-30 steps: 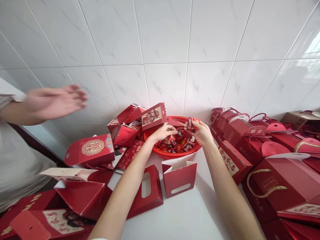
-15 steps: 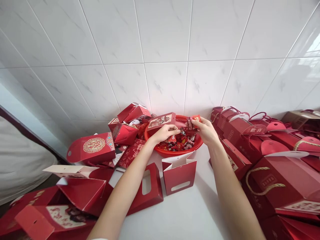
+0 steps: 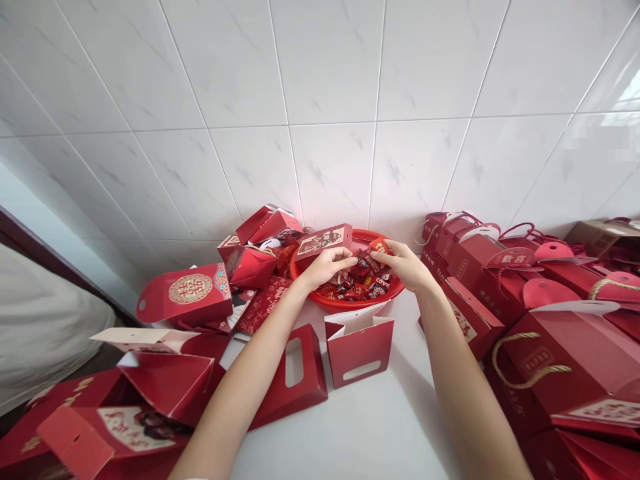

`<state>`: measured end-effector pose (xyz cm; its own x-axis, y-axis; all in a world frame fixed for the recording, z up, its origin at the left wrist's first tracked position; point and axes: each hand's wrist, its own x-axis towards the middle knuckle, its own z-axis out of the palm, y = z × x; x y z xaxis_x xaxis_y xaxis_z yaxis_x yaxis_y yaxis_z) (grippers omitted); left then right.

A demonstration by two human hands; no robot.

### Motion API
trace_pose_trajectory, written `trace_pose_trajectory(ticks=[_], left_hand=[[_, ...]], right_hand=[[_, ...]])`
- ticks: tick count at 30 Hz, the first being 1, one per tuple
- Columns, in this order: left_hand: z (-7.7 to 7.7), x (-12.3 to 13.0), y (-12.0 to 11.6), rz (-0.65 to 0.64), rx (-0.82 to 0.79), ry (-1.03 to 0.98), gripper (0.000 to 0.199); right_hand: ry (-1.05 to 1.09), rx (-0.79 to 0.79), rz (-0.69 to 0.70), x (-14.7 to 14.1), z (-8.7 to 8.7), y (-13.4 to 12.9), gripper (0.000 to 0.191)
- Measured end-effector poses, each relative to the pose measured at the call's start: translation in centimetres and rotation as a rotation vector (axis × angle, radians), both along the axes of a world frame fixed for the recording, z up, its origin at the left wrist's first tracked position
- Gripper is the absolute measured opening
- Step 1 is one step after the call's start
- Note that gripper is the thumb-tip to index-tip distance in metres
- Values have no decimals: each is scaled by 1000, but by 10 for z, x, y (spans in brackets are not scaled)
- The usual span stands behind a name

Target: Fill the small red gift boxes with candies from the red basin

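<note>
A red plastic basket (image 3: 350, 304) holds many small wrapped candies (image 3: 357, 291) and stands against the wall. Over its left part, my left hand (image 3: 330, 267) is closed, its fingertips pinched on a small dark candy. My right hand (image 3: 404, 263), above the basket's right side, grips a red-orange wrapped candy (image 3: 381, 247) between thumb and fingers. A red box with a printed front (image 3: 325, 241) rests on the basket's back left rim. Just in front of the basket an open red box (image 3: 360, 353) stands upright, its top flaps spread.
Another red box with a window (image 3: 300, 373) lies left of the upright one, partly behind my left forearm. Several red boxes (image 3: 197, 293) are heaped at the left. Rope-handled red boxes (image 3: 560, 353) crowd the right. A tiled wall (image 3: 330, 167) rises behind the white table (image 3: 360, 440).
My right hand has moved slightly left and down over the basket with its candy. My left hand has barely shifted.
</note>
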<state>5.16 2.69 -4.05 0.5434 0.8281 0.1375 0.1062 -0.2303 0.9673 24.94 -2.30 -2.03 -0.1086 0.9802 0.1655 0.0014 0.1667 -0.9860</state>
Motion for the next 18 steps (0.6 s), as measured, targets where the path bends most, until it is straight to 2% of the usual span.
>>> trace_pose_trajectory(ticks=[5, 10, 12, 15, 18], left_hand=[[1, 1, -2, 52, -46, 3, 46], [-1, -4, 4, 13, 25, 118, 44], [-2, -8, 9, -12, 88, 270, 38], [-2, -11, 17, -32, 264, 658, 26], [-6, -7, 27, -27, 372, 1013, 35]], right_hand=[[-64, 32, 20, 1, -2, 1, 33], [-168, 85, -9, 4, -2, 1, 32], [-242, 126, -60, 6, -2, 2, 29], [-407, 161, -170, 10, -3, 4, 18], [-510, 175, -213, 12, -4, 6, 15]])
